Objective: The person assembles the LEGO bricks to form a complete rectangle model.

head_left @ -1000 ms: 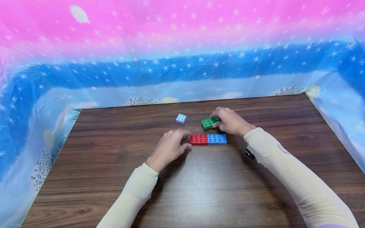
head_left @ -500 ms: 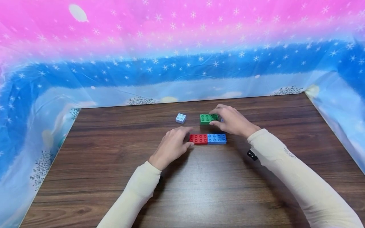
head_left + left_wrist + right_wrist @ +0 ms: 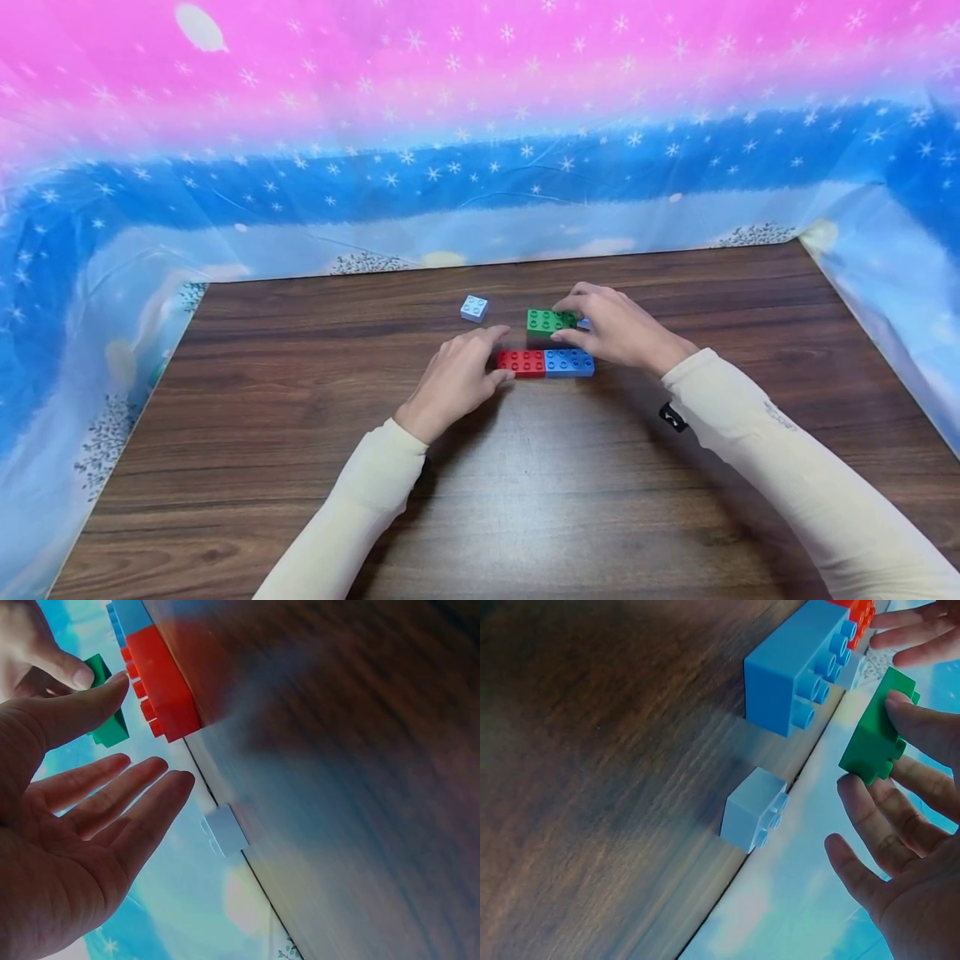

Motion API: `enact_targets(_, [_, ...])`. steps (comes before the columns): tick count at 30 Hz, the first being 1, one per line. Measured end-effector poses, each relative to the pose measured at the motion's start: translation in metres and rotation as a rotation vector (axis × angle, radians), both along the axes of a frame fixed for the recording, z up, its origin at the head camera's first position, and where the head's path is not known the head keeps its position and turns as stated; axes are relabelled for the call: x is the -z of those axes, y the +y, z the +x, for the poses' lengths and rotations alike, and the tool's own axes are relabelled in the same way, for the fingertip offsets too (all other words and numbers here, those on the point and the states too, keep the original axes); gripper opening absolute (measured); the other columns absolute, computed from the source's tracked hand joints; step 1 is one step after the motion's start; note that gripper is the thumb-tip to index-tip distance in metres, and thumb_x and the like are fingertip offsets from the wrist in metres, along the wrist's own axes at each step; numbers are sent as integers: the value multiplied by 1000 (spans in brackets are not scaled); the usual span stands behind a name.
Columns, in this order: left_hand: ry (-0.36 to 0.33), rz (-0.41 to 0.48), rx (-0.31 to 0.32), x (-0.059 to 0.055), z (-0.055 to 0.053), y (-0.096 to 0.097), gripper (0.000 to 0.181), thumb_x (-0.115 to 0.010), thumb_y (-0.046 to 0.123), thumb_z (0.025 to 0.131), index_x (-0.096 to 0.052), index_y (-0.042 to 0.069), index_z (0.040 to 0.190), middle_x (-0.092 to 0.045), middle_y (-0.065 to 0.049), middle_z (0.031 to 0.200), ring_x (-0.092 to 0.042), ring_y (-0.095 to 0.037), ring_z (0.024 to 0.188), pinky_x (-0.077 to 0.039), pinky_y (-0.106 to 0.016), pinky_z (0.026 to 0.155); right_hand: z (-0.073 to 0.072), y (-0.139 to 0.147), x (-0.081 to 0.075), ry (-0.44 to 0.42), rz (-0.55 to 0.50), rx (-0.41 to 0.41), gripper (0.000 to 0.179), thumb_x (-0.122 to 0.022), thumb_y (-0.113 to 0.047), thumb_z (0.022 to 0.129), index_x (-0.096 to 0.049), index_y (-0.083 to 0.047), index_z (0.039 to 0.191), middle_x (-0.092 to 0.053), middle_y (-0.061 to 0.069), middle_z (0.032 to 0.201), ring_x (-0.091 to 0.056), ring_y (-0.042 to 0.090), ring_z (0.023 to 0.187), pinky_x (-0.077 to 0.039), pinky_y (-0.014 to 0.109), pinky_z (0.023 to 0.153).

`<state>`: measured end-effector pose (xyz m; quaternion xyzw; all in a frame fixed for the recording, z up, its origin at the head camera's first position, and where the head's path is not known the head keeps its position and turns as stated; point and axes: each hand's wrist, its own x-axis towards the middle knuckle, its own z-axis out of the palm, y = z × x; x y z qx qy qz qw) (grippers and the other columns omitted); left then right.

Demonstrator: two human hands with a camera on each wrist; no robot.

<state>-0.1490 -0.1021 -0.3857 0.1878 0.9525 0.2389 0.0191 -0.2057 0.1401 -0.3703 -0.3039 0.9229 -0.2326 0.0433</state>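
A red toy building brick (image 3: pixel 521 363) and a blue brick (image 3: pixel 570 363) lie end to end on the table, studs up. My right hand (image 3: pixel 618 327) pinches a green brick (image 3: pixel 542 322) between thumb and fingers, just behind that row. In the right wrist view the green brick (image 3: pixel 874 731) hangs above the tabletop. My left hand (image 3: pixel 453 375) is at the red brick's left end, its fingers extended and its thumb near the front corner. The left wrist view shows this hand (image 3: pixel 75 817) holding nothing, apart from the red brick (image 3: pixel 166 686).
A small pale blue brick (image 3: pixel 473 308) sits farther back on the wooden table (image 3: pixel 262 400). Another small light blue brick (image 3: pixel 754 810) stands behind my right hand, mostly hidden in the head view. A patterned cloth (image 3: pixel 450 192) rises along the table's back edge.
The green brick was angled and now lies parallel to the red and blue row, after moving back and then slightly nearer. My left hand's fingers have shifted a little back and right.
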Motion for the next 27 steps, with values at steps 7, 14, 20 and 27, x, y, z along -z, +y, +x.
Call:
enact_targets(7, [-12,1,-1,-1,-1,2,60,-79,24,91,-55,6,144,-63,-12,135,-61,-26,120,-50,-44,99,9,-4,-2,-2,-5,-42,39,-76,-29,94,-72,-3,123,-64,6,107,-57,18,81,-50,33,72])
enact_targets(14, [-41,20,9,-2,-1,3,63,-78,25,92,-53,6,146,-63,-12,134,-62,-25,117,-51,-44,95,16,-6,1,-26,-3,-59,39,-76,-30,93,-72,-3,122,-64,5,105,-58,15,80,-52,31,71])
enact_targets(20, [-52,34,19,0,-1,4,65,-79,25,91,-52,6,147,-64,-14,133,-63,-25,112,-52,-44,90,20,-6,7,-24,-9,-77,39,-77,-29,92,-73,-4,122,-64,3,104,-58,18,83,-50,33,73])
enact_targets(27, [-73,73,32,2,-2,7,59,-75,28,94,-54,8,146,-64,-12,134,-63,-24,110,-52,-44,88,22,-6,10,-27,-33,-90,35,-77,-27,92,-74,-4,119,-64,2,102,-57,19,84,-50,32,71])
